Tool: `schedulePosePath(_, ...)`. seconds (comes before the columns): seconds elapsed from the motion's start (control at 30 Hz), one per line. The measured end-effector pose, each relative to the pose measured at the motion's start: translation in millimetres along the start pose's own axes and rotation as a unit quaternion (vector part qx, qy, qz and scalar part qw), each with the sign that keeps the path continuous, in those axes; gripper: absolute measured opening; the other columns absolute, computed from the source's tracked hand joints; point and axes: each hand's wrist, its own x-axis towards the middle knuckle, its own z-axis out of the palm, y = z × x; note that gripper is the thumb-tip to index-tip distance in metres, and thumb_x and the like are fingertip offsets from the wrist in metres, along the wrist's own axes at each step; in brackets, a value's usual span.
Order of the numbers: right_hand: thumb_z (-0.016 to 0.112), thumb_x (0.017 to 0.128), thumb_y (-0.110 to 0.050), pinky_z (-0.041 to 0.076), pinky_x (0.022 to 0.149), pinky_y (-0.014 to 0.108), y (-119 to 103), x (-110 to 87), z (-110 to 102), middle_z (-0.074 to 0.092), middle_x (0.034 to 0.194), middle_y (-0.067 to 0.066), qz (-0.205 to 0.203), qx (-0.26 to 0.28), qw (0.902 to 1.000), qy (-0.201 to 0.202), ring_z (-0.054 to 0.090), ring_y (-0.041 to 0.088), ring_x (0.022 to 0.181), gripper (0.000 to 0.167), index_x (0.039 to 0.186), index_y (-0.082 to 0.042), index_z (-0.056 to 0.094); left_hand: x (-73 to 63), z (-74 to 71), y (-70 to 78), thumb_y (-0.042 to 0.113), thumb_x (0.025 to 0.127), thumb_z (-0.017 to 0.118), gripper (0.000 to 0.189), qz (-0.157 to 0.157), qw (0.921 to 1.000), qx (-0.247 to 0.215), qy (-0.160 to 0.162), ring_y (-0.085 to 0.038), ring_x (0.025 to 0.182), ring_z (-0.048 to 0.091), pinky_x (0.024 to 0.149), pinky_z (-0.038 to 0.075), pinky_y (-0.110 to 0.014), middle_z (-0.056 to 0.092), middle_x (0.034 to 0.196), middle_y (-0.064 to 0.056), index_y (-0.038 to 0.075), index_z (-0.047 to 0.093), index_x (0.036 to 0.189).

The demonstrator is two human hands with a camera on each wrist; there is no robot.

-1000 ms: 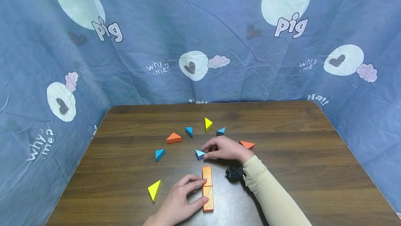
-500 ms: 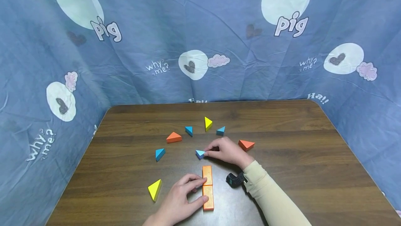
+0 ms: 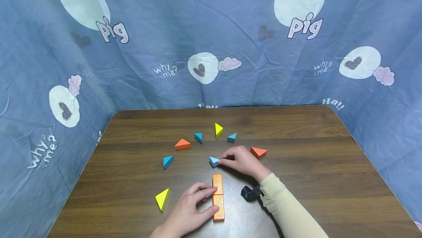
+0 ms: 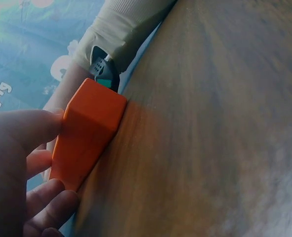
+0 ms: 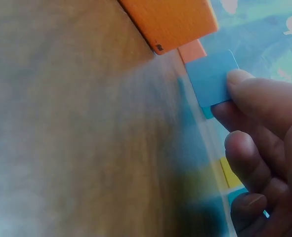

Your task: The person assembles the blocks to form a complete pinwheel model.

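Two orange rectangular blocks [image 3: 218,196] lie end to end in a line at the front middle of the table. My left hand [image 3: 189,208] is beside them on the left, its thumb touching the nearer block and a fingertip the farther one. In the left wrist view, the thumb and fingers [image 4: 51,207] rest along one side of an orange block [image 4: 89,133]. Just beyond the line, my right hand [image 3: 242,162] pinches a small blue triangular block [image 3: 214,161] between thumb and forefinger. The right wrist view shows the blue block's square side face [image 5: 212,79] close to the orange block [image 5: 173,22].
On the wooden table [image 3: 313,179], an arc of triangular blocks surrounds the hands: yellow [image 3: 162,199] and blue [image 3: 168,162] at left, orange [image 3: 182,144], blue [image 3: 198,137], yellow [image 3: 218,130] and blue [image 3: 232,138] behind, orange [image 3: 258,152] at right. A black wrist device [image 3: 251,193] sits under the right wrist.
My right hand has tightened to a pinch on the small blue triangular block and shifted it slightly right. The left hand and the orange blocks stay where they were.
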Motion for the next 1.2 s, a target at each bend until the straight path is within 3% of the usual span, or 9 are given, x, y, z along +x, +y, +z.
schedulePosePath(0.53, 0.072, 0.093, -0.027, 0.052, 0.074, 0.026, -9.1, -25.6, 4.4, 0.071, 0.091, -0.018, -0.006, -0.011, 0.9995, 0.029, 0.063, -0.002, 0.084, 0.011, 0.098, -0.021, 0.079, 0.1, -0.4, 0.4, 0.050, 0.088, 0.070, 0.048, 0.007, 1.0000, 0.001, 0.002, 0.000, 0.093, 0.059, 0.077, 0.051, -0.024, 0.055, 0.133, 0.010, 0.025, 0.068, 0.129)
schedulePosePath(1.2, 0.072, 0.093, -0.025, 0.053, 0.077, 0.026, -14.5, -41.0, 16.1, 0.071, 0.093, -0.015, -0.002, -0.001, 0.9987, 0.050, 0.064, -0.001, 0.087, 0.012, 0.100, -0.019, 0.079, 0.1, 1.3, -0.1, 0.050, 0.087, 0.072, 0.048, 0.014, 0.9998, 0.006, 0.011, 0.001, 0.091, 0.060, 0.077, 0.051, -0.023, 0.054, 0.135, 0.010, 0.025, 0.068, 0.128)
